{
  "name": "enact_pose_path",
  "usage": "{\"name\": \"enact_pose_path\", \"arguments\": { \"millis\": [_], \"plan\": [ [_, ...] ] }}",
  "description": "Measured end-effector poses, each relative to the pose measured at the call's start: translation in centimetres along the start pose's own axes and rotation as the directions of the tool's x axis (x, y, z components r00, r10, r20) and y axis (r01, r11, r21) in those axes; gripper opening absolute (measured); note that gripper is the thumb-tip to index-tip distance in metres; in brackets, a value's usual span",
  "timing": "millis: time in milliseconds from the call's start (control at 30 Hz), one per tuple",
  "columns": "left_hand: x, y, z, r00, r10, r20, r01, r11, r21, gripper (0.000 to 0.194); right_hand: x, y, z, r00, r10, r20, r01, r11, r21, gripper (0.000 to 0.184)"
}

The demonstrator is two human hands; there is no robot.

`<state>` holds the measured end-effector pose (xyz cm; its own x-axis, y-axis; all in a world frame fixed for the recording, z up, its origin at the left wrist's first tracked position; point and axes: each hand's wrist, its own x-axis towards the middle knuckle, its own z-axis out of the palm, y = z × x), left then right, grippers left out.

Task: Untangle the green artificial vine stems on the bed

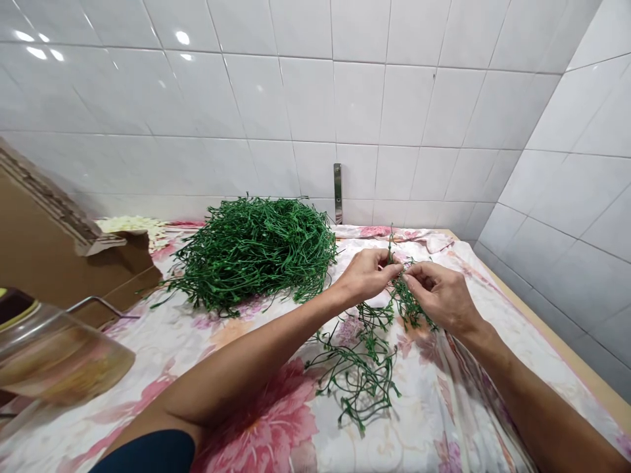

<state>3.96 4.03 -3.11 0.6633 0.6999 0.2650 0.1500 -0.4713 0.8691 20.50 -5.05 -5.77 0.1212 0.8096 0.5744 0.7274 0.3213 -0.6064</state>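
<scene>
My left hand (371, 270) pinches a thin green plastic stem (391, 240) that sticks up above its fingertips. Close beside it, the fingers of my right hand (436, 289) are pressed together at the same spot, where more green stems (408, 305) hang down. What exactly the right fingertips grip is too small to make out. Below both hands, a loose scatter of green stems with small budded tips (362, 381) lies on the floral cloth (419, 420). A big heap of the same green stems (261, 253) stands to the left of my hands.
Along the left edge are a torn cardboard box (54, 230) and a clear plastic jar (64, 355) on its side. Pale cream pieces (135, 226) lie behind the box. A metal bracket (338, 194) stands against the white tiled wall (305, 98) at the back.
</scene>
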Motion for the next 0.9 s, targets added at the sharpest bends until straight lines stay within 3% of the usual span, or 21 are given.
{"name": "enact_pose_path", "arguments": {
  "millis": [100,233,400,500,700,900],
  "plan": [
    [0.2,-0.1,0.0,0.999,-0.045,0.026,0.046,0.998,-0.042,0.025,0.0,-0.4,0.0,0.997,-0.051,-0.059,0.049,0.998,-0.038,0.019],
    [0.3,-0.3,-0.1,0.999,-0.046,0.001,0.046,0.999,0.013,0.029,0.0,-0.3,-0.1,0.996,-0.033,-0.088,0.031,0.999,-0.024,0.020],
    [0.2,-0.2,-0.4,0.999,-0.019,0.044,0.016,0.997,0.079,0.028,0.4,0.1,-0.8,0.997,0.072,-0.023,-0.071,0.996,0.046,0.027],
    [0.0,0.0,-0.5,0.998,0.005,0.066,-0.014,0.990,0.139,0.031,0.7,0.1,-1.4,0.987,0.141,0.081,-0.153,0.974,0.168,0.035],
    [-0.5,0.4,-0.3,0.998,0.006,0.056,-0.020,0.963,0.269,0.031,0.6,0.0,-1.2,0.952,0.142,0.271,-0.241,0.893,0.379,0.035],
    [-0.9,1.4,-0.1,0.999,-0.009,0.031,-0.003,0.935,0.354,0.030,0.4,-0.2,-1.2,0.959,0.129,0.252,-0.185,0.960,0.212,0.023]
  ]
}}
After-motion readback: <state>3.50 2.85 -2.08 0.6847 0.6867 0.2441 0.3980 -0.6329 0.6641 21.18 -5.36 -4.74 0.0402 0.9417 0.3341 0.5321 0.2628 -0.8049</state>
